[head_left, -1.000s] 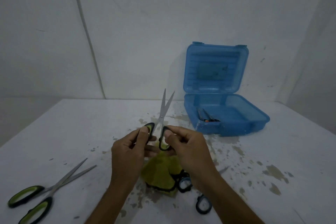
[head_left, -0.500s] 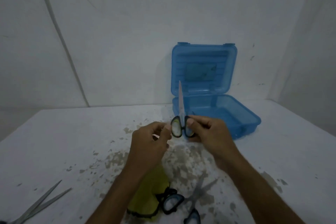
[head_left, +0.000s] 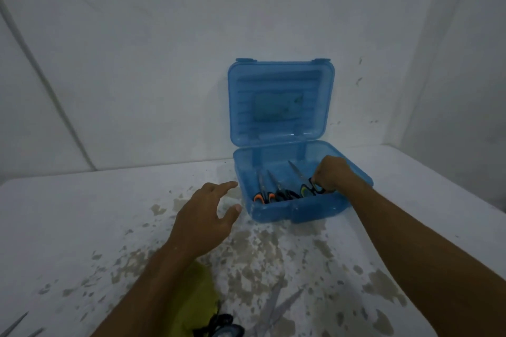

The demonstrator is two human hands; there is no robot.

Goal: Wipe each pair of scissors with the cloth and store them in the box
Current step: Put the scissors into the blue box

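Head view: the green-handled scissors (head_left: 306, 185) that both hands held upright over the counter (head_left: 82, 227) half a second ago are now down inside the blue plastic box (head_left: 295, 210), blades closed and pointing toward the raised lid (head_left: 280, 102). The right hand (head_left: 332, 174) has gone in with them and its grip is still curled round the handle loops. The left hand (head_left: 204, 216) has let go; it hovers just left of the box with fingers spread, holding nothing.

Two pairs already lie in the box beside this one: orange-handled scissors (head_left: 261, 193) and black-handled scissors (head_left: 283, 191).

So this pair looks all but stored; only the release remains. The yellow-green cloth (head_left: 194, 301) lies on the counter near the bottom edge, with blue-handled scissors (head_left: 262, 314) just beside it, probably next for wiping. Blade tips (head_left: 16, 324) of another pair show at the lower left corner.
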